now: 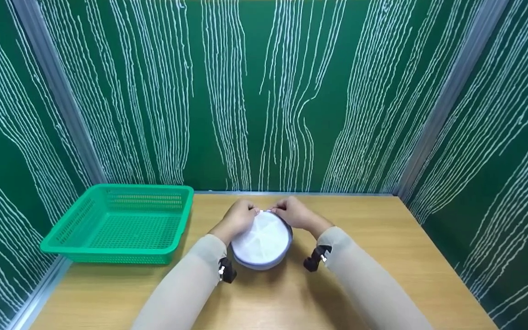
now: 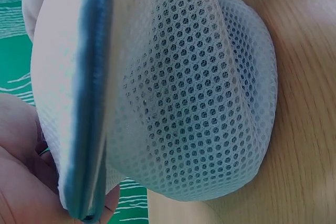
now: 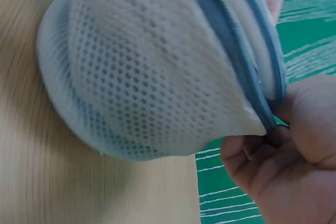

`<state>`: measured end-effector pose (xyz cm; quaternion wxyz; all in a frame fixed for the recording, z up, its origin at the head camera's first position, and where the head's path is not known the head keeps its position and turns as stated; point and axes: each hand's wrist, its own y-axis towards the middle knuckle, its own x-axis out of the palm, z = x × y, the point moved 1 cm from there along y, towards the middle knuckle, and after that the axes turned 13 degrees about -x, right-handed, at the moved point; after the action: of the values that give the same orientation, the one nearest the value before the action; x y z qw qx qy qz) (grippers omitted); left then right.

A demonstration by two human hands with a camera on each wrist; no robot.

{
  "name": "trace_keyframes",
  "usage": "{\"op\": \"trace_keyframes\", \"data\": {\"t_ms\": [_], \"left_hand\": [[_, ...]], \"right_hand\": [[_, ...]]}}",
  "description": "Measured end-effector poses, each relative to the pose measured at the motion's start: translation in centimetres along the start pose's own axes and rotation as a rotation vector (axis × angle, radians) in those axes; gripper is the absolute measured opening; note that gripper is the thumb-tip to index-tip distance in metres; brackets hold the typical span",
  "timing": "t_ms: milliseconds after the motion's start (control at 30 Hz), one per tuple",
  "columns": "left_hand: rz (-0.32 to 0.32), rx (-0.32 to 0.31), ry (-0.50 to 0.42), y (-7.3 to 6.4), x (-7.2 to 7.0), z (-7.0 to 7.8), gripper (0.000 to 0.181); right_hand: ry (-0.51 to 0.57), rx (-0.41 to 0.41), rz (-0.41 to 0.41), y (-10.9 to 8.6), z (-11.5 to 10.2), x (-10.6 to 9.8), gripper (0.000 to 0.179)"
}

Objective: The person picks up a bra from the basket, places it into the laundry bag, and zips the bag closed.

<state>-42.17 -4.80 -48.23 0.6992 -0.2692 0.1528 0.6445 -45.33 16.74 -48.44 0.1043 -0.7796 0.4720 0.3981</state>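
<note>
A round white mesh laundry bag [image 1: 263,240] with a pale, domed top stands on the table between both hands. Blue-grey zipper tape [image 2: 92,103] runs round its upper rim. In the right wrist view, a gap shows between the two zipper edges [image 3: 231,40]. The left hand [image 1: 240,216] grips the far left of the rim, its fingertips partly hidden behind the bag. At the far right, the right hand [image 1: 295,213] pinches the rim by the zipper between thumb and fingers. Whether it holds a zipper pull cannot be made out.
A green plastic basket [image 1: 131,229] with slatted sides sits on the left of the wooden table [image 1: 365,275]. Green panels [image 1: 255,91] with white wavy lines rise behind the table and on both sides, joined by grey metal posts [image 1: 447,101].
</note>
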Motion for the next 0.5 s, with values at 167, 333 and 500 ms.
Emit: {"op": "trace_keyframes", "data": {"t_ms": [167, 333, 500], "left_hand": [[0.019, 0.002, 0.016, -0.12, 0.04, -0.11, 0.028], [0.054, -0.037, 0.027, -0.36, -0.22, -0.11, 0.028], [0.105, -0.131, 0.048, -0.52, -0.72, -0.24, 0.027]], "right_hand": [[-0.145, -0.094, 0.036, -0.11, -0.51, 0.3, 0.019], [-0.195, -0.133, 0.056, -0.39, -0.42, 0.17, 0.018], [-0.224, -0.161, 0.09, -0.88, 0.14, -0.47, 0.018]]}}
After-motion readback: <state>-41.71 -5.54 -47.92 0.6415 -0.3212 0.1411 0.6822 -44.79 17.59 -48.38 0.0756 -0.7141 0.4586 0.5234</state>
